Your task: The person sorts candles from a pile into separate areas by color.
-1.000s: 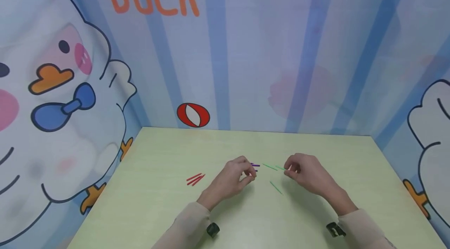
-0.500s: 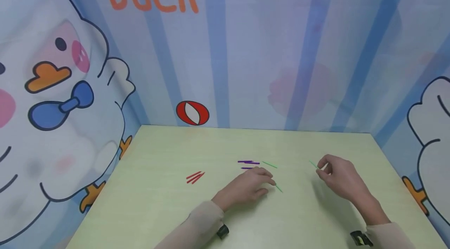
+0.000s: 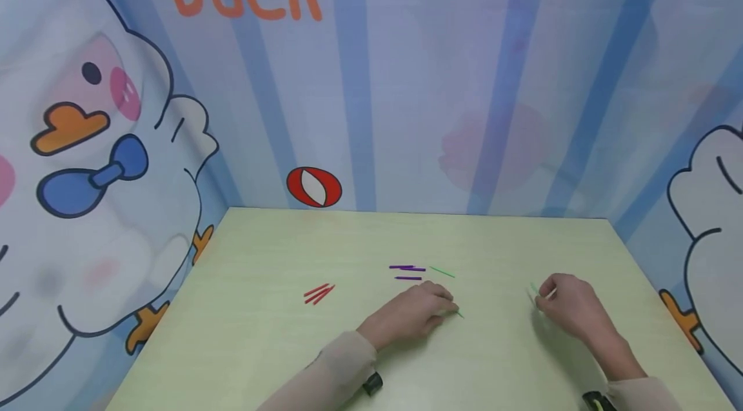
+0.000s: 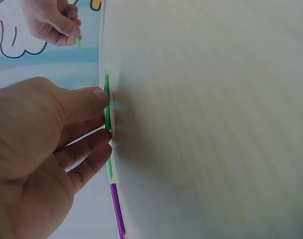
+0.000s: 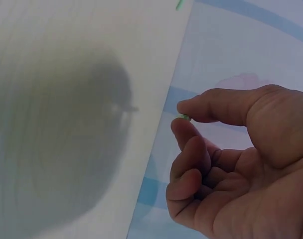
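Observation:
My left hand (image 3: 412, 311) is low over the middle of the table, thumb and fingertips around a thin green stick (image 4: 107, 107) lying there; one end of that stick shows past the fingertips in the head view. Farther right, my right hand (image 3: 571, 304) holds another green stick (image 3: 533, 288) above the table, pinched between thumb and index finger. The right wrist view shows this stick (image 5: 185, 117) nearly end-on, with the other fingers curled. A third green stick (image 3: 442, 272) lies behind the left hand, beside a few purple sticks (image 3: 409, 278).
Several red sticks (image 3: 319, 293) lie bunched to the left on the pale table (image 3: 261, 346). Behind the table's far edge hangs a blue striped backdrop (image 3: 395, 75) with cartoon ducks and the word DUCK.
My right hand has carried its green stick right and slightly toward me. My left hand has moved from the purple sticks to the near green stick, uncovering the purple ones.

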Available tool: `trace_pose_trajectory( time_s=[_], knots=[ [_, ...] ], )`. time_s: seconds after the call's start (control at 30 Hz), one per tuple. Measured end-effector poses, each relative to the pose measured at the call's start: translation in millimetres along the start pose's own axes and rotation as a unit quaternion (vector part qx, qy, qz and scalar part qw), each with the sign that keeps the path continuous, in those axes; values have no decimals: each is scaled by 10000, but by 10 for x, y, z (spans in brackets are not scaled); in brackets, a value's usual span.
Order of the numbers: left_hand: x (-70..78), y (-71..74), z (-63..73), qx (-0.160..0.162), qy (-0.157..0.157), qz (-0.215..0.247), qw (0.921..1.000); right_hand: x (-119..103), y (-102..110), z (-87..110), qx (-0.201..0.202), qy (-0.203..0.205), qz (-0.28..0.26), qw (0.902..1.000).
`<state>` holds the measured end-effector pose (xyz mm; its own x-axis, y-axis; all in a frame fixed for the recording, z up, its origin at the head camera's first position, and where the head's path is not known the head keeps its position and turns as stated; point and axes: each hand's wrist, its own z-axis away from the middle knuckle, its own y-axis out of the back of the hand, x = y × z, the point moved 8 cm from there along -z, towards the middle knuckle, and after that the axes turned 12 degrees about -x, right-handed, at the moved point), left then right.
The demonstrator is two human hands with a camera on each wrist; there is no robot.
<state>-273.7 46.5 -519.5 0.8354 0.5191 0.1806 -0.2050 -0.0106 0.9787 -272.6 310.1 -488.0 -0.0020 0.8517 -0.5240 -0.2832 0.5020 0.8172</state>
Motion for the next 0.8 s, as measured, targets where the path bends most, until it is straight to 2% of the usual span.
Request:
trace_pose_trajectory(
  time_s=[0.27, 0.57, 0.67, 0.8],
  knots=[
    [-29, 24, -14, -34, 26, -65, 10000, 8, -130, -46, 14, -122, -92, 9999],
    [-37, 98, 7, 75, 75, 365, 9993, -86, -218, -96, -43, -86, -74, 9999],
    [-57, 97, 13, 81, 191, 404, 9990, -123, -264, -114, -66, -42, -99, 9999],
    [-104, 90, 34, 26, 506, 585, 9970, -139, -322, -127, -84, -20, -10, 10000]
  ],
)
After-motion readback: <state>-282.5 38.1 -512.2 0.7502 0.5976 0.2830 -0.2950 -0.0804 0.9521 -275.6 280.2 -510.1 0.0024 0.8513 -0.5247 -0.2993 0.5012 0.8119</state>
